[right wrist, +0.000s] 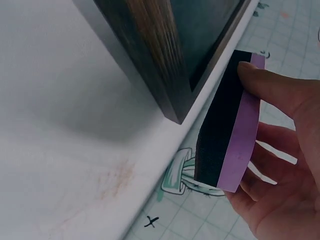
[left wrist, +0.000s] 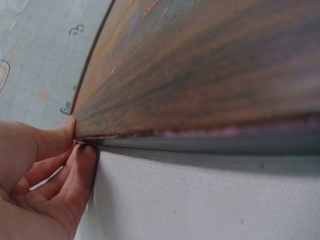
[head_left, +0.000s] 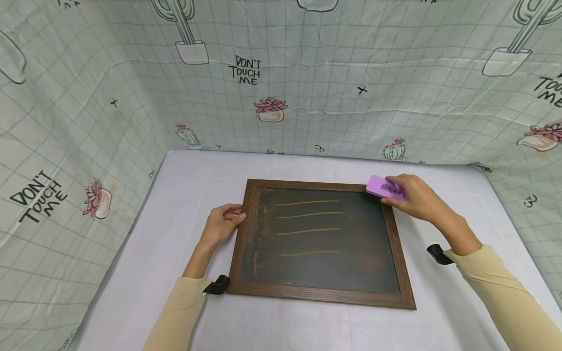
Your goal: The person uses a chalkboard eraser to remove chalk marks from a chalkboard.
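Note:
A chalkboard in a brown wooden frame lies on the white table, with several yellow chalk lines drawn across it. My left hand pinches the frame's left side, thumb on top and fingers against the outer edge, as the left wrist view shows up close. In my right hand is a purple chalkboard eraser with a black felt face. Thumb and fingers grip its sides. It is held over the board's far right corner, and a gap between felt and frame shows in the right wrist view.
Behind and beside the white table hangs a checked cloth printed with cacti and words. Orange chalk smudges mark the board, and a faint reddish smear lies on the table. Each wrist wears a black camera.

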`<state>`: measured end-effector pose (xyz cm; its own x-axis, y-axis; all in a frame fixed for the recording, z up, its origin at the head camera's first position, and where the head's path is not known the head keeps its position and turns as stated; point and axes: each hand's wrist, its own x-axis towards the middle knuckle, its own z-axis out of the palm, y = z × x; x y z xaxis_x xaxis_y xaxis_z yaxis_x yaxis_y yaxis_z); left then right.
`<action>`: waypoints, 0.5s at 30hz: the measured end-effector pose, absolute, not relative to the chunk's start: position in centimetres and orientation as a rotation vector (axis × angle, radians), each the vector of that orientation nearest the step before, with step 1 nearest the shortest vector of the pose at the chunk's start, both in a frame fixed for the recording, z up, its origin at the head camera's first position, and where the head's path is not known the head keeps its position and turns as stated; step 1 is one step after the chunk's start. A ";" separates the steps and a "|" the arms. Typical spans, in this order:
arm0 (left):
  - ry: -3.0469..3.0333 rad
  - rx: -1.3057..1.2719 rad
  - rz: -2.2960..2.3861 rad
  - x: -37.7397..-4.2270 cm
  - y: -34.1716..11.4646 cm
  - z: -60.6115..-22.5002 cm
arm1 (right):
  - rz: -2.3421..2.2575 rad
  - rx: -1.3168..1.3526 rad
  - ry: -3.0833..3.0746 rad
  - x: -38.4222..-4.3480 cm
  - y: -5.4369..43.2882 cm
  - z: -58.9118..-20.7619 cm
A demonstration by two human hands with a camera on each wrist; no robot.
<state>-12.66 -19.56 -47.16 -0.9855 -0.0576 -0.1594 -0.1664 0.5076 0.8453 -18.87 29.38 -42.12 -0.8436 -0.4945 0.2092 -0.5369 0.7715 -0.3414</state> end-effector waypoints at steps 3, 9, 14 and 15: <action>2.629 -0.187 1.498 -12.6 -19.5 -47.1 | 0.593 0.859 -2.865 -18.8 28.9 -42.1; 2.636 -0.193 1.491 -12.6 -19.5 -47.1 | 0.585 0.912 -2.865 -18.9 28.0 -42.2; 2.637 -0.204 1.489 -12.6 -19.4 -47.1 | 0.589 0.945 -2.893 -19.1 27.1 -42.2; 2.636 -0.206 1.489 -12.6 -19.4 -47.1 | 0.591 0.952 -2.899 -19.1 26.9 -42.1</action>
<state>-12.60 -19.42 -47.08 -0.9851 -0.0652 -0.1589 -0.1697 0.5106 0.8429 -19.11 26.89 -42.14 -0.8119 -0.5649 0.1476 -0.5776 0.7400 -0.3446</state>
